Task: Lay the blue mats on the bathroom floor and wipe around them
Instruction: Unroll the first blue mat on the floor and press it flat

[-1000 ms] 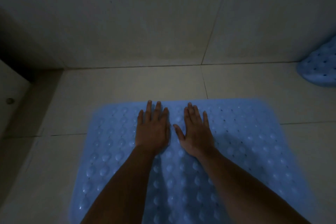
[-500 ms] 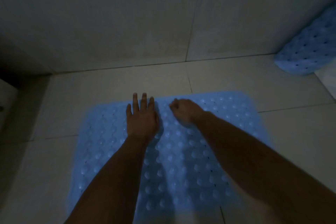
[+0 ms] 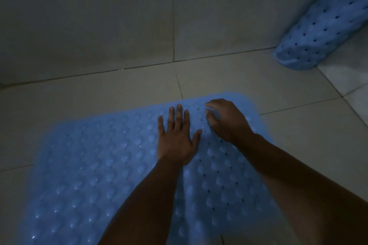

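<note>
A blue bumpy mat (image 3: 89,165) with small holes lies flat on the pale tiled floor, filling the lower half of the view. My left hand (image 3: 177,139) rests flat on its far middle part, fingers straight and spread. Just to the right, near the mat's far right corner, my right hand (image 3: 229,121) has its fingers curled and pinches a bit of the mat between thumb and fingertips. A second blue mat (image 3: 318,26), rolled up, leans in the upper right corner.
A tiled wall (image 3: 119,16) rises just beyond the mat, leaving a strip of bare floor (image 3: 119,89) between them. More floor tiles (image 3: 308,135) show to the right. The room is dim.
My right hand went from lying flat on the mat to curled, pinching it near the far right corner. The left hand stayed flat. The view swung right, showing more of the rolled mat.
</note>
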Available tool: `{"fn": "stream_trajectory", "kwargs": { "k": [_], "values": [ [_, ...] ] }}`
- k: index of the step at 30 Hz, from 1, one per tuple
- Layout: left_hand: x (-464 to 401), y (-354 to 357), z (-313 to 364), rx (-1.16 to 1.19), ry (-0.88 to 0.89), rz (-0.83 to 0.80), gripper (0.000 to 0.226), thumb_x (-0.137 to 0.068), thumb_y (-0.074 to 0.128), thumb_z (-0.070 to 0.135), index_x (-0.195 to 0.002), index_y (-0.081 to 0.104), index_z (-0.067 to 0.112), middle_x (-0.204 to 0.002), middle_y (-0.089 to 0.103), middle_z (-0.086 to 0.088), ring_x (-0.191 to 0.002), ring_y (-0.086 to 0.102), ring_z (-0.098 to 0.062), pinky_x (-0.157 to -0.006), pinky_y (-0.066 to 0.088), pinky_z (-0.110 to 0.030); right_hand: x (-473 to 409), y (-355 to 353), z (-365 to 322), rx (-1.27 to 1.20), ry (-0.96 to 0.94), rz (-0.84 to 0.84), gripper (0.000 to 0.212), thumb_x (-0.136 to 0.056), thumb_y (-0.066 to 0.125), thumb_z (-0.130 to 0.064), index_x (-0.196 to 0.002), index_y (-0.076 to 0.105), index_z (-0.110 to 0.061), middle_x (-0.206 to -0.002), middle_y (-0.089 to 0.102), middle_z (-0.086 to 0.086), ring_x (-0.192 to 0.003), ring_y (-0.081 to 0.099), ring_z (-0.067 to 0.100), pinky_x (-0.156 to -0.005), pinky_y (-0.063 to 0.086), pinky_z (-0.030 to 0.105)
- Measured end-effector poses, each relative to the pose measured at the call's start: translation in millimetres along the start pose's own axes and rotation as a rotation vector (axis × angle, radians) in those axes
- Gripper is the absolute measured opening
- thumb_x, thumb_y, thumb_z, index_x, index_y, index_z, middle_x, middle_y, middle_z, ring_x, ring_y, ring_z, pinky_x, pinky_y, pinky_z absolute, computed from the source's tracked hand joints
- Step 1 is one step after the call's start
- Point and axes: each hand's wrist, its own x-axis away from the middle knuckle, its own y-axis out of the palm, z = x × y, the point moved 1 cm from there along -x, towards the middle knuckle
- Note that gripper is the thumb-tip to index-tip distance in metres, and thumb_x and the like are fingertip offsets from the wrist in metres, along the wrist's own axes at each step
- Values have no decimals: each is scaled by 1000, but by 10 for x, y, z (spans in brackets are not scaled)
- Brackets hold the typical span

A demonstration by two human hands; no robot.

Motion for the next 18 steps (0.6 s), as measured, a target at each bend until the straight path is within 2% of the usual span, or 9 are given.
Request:
{"fn": "stream_trajectory", "kwargs": {
  "k": [4,7,11,13,14,15,16,17,18],
  "values": [
    [13,-18,12,7,9,-10,80,-100,-2,69,-162,-11,20,-168,-27,-4,-153,-30,-21,-124,-9,-58,122,-39,157,47,-48,53,50,-94,49,-39,-131,66,-11,-133,63,15,-128,53,35,-106,46,49],
    [-11,-56,25,-2,23,-28,74,-101,-3,61,-162,-10,20,-169,-23,-4,-154,-26,-21,-124,-10,-57,181,-41,308,37,-65,120,45,-95,53,-39,-126,69,-9,-126,66,15,-122,59,37,-100,52,48],
    [-45,-82,57,-19,7,-73,69,-104,3,54,-162,-10,19,-169,-18,-3,-156,-21,-22,-125,-8,-57,240,69,438,89,-118,142,51,-96,47,-43,-126,68,-8,-124,67,15,-118,62,36,-94,55,48],
    [-100,-245,86,-48,-3,-120,69,-104,11,50,-163,8,15,-172,0,-8,-159,-1,-28,-126,4,-55,148,49,368,122,-99,52,50,-99,47,-42,-135,62,-11,-134,62,14,-127,57,34,-101,51,50],
    [-184,-391,118,-69,8,-136,66,-103,19,48,-159,26,13,-168,19,-13,-155,18,-31,-124,19,-52,72,32,328,136,-58,-24,50,-101,47,-41,-143,55,-14,-144,55,11,-136,50,31,-108,45,49],
    [-293,-568,149,-97,19,-154,61,-101,28,48,-148,45,12,-157,40,-14,-144,39,-33,-114,35,-48,-1,8,265,155,-33,-80,53,-102,46,-42,-149,46,-18,-154,46,9,-144,40,27,-115,38,48],
    [-396,-759,170,-115,22,-189,53,-100,36,48,-135,58,14,-142,55,-13,-130,53,-32,-102,43,-44,-66,4,205,185,-37,-113,57,-103,44,-43,-154,38,-19,-161,35,7,-150,31,26,-119,32,48],
    [-491,-914,180,-112,18,-216,48,-98,42,49,-125,64,16,-132,63,-11,-121,60,-31,-94,47,-41,-112,25,155,225,-58,-150,62,-103,39,-46,-158,30,-19,-166,25,7,-154,21,26,-122,26,49],
    [-560,-1011,180,-98,14,-213,45,-97,46,49,-122,66,17,-129,65,-10,-119,62,-31,-94,48,-40,-141,56,108,268,-82,-202,67,-102,32,-48,-160,22,-17,-169,13,8,-156,12,27,-124,19,51]
  ]
}}
